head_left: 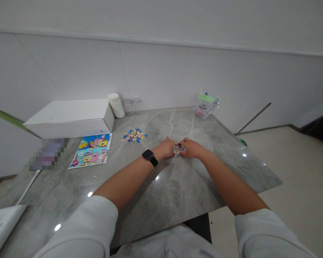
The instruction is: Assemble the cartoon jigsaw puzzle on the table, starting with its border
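Presently: 1 loose heap of jigsaw pieces (pixel 134 135), thin, knobbed, blue, yellow and pink, laid out, none visibly joined; 1 small multicoloured packet (pixel 179 149), seemingly crinkled clear film, contents apparently inside, on the tabletop (pixel 157 123) of polished, grey-veined stone look, between left hand (pixel 166 147) and right hand (pixel 190 147), fingers of both pinching its edges; 1 flat, glossy, rectangular picture sheet (pixel 93 152), left of the heap.

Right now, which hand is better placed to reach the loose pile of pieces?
Probably the left hand: it is nearer the pile, which lies to its left. The right hand is farther off, beyond the left. Both hands are at the colourful bunch.
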{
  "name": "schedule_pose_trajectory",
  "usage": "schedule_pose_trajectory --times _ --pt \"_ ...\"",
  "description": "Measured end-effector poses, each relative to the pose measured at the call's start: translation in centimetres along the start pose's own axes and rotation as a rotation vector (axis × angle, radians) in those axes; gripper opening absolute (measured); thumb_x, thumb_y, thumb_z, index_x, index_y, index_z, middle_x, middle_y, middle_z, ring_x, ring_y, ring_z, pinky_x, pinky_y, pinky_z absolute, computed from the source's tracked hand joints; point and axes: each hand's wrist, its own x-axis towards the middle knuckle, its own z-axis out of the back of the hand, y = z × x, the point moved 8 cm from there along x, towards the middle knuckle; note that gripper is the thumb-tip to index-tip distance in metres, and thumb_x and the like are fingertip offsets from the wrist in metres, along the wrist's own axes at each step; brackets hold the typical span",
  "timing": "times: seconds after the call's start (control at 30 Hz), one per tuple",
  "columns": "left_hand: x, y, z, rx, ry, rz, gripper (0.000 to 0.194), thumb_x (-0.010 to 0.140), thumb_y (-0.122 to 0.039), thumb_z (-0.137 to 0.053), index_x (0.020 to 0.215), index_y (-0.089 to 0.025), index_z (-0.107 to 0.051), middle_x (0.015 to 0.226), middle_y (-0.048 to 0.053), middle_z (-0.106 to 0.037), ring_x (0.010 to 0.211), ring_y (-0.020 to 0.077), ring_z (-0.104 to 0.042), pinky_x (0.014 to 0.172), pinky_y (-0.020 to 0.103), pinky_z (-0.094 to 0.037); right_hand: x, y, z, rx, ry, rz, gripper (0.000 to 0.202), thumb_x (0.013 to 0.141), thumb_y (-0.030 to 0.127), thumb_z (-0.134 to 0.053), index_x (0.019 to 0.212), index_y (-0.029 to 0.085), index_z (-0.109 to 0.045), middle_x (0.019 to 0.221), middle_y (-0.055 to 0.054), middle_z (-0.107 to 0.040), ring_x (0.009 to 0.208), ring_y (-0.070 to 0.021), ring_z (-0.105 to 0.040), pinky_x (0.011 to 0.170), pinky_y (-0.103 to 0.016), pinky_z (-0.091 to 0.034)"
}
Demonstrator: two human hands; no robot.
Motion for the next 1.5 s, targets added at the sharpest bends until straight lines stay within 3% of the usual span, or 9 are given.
schedule_pose_trajectory --times 0.17,0.23,0.33,0.47,0.6,0.77,0.97,1.27,1.5 --pt "-4.9 1.2 2.3 -0.025 -0.197 -0.007 0.064 0.086 -0.019 -0.074 0.148 -0.016 -0.057 0.150 0.018 -0.057 0.133 0.0266 -0.061 0.117 0.035 -0.048 -1.2 0.2 1.8 -0.015 -0.090 -0.009 0.049 0.092 0.040 -0.079 0.136 0.021 -0.070 0.133 -0.017 -0.068 0.118 -0.0292 -0.069 0.102 -0.036 -0.053" --pt "-8.1 2.7 3.1 -0.015 -0.268 -0.038 0.062 0.087 -0.017 -0.071 0.148 -0.022 -0.058 0.153 0.015 -0.056 0.137 0.0273 -0.059 0.120 0.040 -0.047 -1.5 0.2 2.8 -0.032 -0.147 -0.056 0.047 0.095 0.038 -0.076 0.138 0.021 -0.070 0.136 -0.018 -0.068 0.120 -0.0307 -0.068 0.104 -0.039 -0.052" --pt "-13.2 5.7 3.8 -0.013 -0.286 -0.005 0.055 0.091 -0.022 -0.069 0.145 -0.028 -0.062 0.149 0.011 -0.060 0.135 0.0285 -0.061 0.117 0.046 -0.052 -1.2 1.1 3.7 -0.047 -0.168 -0.089 0.040 0.097 0.033 -0.072 0.135 0.022 -0.072 0.134 -0.017 -0.070 0.121 -0.0315 -0.068 0.103 -0.039 -0.052" --pt "-19.7 9.0 5.0 -0.074 -0.408 0.060 0.040 0.098 -0.032 -0.063 0.138 -0.029 -0.066 0.138 0.009 -0.067 0.124 0.0271 -0.067 0.112 0.047 -0.055 0.5 4.0 3.7 -0.048 -0.148 -0.073 0.030 0.098 0.027 -0.067 0.126 0.024 -0.077 0.126 -0.013 -0.075 0.115 -0.0294 -0.069 0.098 -0.037 -0.052" --pt "-23.8 11.8 5.4 -0.143 -0.573 0.174 0.033 0.102 -0.035 -0.055 0.130 -0.026 -0.069 0.121 0.007 -0.070 0.090 0.0205 -0.069 0.093 0.041 -0.061 1.9 6.2 2.5 -0.039 -0.128 -0.095 0.028 0.098 0.019 -0.062 0.119 0.024 -0.079 0.121 -0.012 -0.077 0.111 -0.0269 -0.070 0.092 -0.034 -0.052" --pt "-24.2 13.0 4.2 -0.174 -0.527 0.143 0.035 0.103 -0.035 -0.055 0.132 -0.025 -0.069 0.126 0.008 -0.068 0.092 0.0194 -0.067 0.090 0.037 -0.059 1.4 6.5 1.2 -0.023 -0.174 -0.089 0.025 0.101 0.023 -0.060 0.115 0.024 -0.081 0.115 -0.011 -0.078 0.107 -0.0253 -0.071 0.090 -0.033 -0.052" --pt "-23.7 12.6 3.8 -0.160 -0.546 0.124 0.031 0.104 -0.033 -0.054 0.128 -0.026 -0.072 0.122 0.007 -0.069 0.099 0.0206 -0.068 0.091 0.035 -0.059 0.9 5.9 0.5 -0.002 -0.151 -0.031 0.018 0.097 0.025 -0.068 0.108 0.026 -0.082 0.110 -0.008 -0.078 0.103 -0.0227 -0.071 0.089 -0.030 -0.051" --pt "-23.3 13.1 3.1 -0.198 -0.545 0.121 0.031 0.104 -0.036 -0.055 0.126 -0.024 -0.074 0.120 0.007 -0.067 0.083 0.0168 -0.063 0.079 0.033 -0.055 0.9 3.7 1.4 -0.055 -0.193 -0.241 0.028 0.104 0.028 -0.056 0.116 0.025 -0.081 0.117 -0.011 -0.076 0.108 -0.0244 -0.069 0.088 -0.032 -0.049" --pt "-23.2 12.8 3.2 -0.243 -0.561 0.117 0.031 0.103 -0.036 -0.056 0.125 -0.023 -0.075 0.116 0.007 -0.068 0.074 0.0143 -0.059 0.076 0.033 -0.051 0.6 5.8 2.0 -0.012 -0.195 -0.137 0.027 0.105 0.028 -0.058 0.119 0.024 -0.080 0.117 -0.010 -0.076 0.108 -0.0229 -0.069 0.093 -0.031 -0.047"
